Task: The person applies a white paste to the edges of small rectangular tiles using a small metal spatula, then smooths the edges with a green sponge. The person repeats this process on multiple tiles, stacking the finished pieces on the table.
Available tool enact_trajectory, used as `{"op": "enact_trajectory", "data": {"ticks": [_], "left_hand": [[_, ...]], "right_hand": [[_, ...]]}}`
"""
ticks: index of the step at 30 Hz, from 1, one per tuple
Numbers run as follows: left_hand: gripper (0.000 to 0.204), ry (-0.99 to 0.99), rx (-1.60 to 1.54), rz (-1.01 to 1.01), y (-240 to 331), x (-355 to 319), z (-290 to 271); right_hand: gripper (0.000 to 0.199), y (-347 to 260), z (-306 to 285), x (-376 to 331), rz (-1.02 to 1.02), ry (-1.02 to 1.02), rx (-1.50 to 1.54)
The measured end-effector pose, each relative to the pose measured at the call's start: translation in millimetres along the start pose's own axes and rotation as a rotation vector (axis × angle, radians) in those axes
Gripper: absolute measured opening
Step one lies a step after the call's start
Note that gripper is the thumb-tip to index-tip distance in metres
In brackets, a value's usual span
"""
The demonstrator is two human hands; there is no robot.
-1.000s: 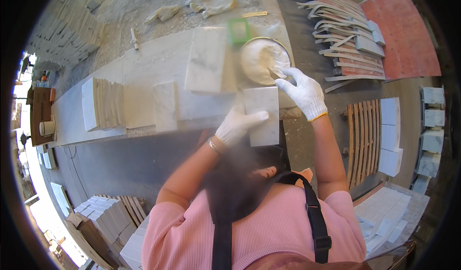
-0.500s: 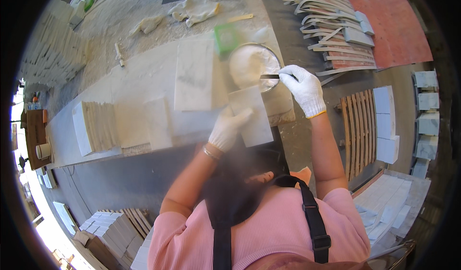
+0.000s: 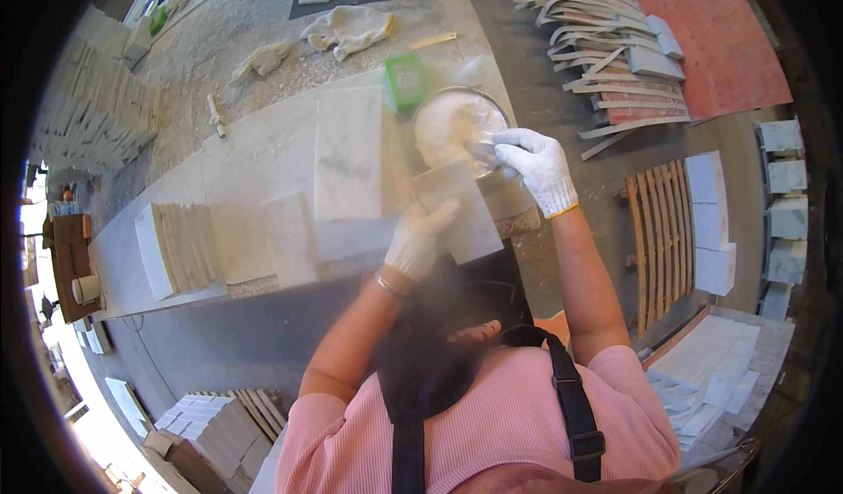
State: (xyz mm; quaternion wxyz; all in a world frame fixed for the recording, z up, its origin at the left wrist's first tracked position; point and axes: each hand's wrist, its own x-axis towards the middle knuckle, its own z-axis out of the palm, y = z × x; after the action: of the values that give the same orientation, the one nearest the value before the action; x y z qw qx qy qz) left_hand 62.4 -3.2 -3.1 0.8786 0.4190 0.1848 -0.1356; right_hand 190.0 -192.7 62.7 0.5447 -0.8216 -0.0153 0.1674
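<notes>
In the head view, holds a white tile (image 3: 465, 217) clamped in the gloved left hand (image 3: 414, 241), with the thumb laid over the upper face and the other fingers mostly hidden and hazy. Carries the tile slantwise, reaching out rightward from the left fingers, and below and to the left of the right fingers (image 3: 511, 149), near them but apart. Pinches a flat blade (image 3: 479, 149) in the gloved right hand (image 3: 537, 173), fingers closed together on its near end, with the free end pointing left over a round bowl (image 3: 504, 112) of white paste (image 3: 446, 129). Cannot tell about contact between blade and paste. Has the bowl just left of and beyond the right fingers, its lower rim partly covered by the tile from this angle. Beyond the left fingers, shows a larger marbled slab (image 3: 348, 156) on the counter (image 3: 290, 81), with a green box (image 3: 407, 81) farther out, next to the bowl. Well to the left of the left fingers, shows a row of upright tiles (image 3: 180, 248). Far beyond both sets of fingers, shows crumpled gloves (image 3: 351, 30). Well right of the right fingers, shows a slatted wooden pallet (image 3: 665, 239).
</notes>
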Motion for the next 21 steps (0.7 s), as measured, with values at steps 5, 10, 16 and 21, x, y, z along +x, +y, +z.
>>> {"op": "enact_trajectory", "data": {"ticks": [5, 10, 16, 21], "left_hand": [[0.033, -0.006, 0.038, 0.003, 1, 2, 2], [0.034, -0.009, 0.067, -0.012, 1, 4, 1], [0.034, -0.001, 0.083, -0.016, 0, 6, 1], [0.035, 0.002, 0.019, -0.031, 0, 5, 3]], "right_hand": [[0.026, 0, -7, -2, 0.038, -0.023, 0.186], [0.025, -6, -16, -15, 0.061, 0.005, 0.243], [0.024, -13, -13, -28, 0.013, 0.022, 0.226], [0.022, -10, -10, -34, -0.112, 0.065, 0.153]]}}
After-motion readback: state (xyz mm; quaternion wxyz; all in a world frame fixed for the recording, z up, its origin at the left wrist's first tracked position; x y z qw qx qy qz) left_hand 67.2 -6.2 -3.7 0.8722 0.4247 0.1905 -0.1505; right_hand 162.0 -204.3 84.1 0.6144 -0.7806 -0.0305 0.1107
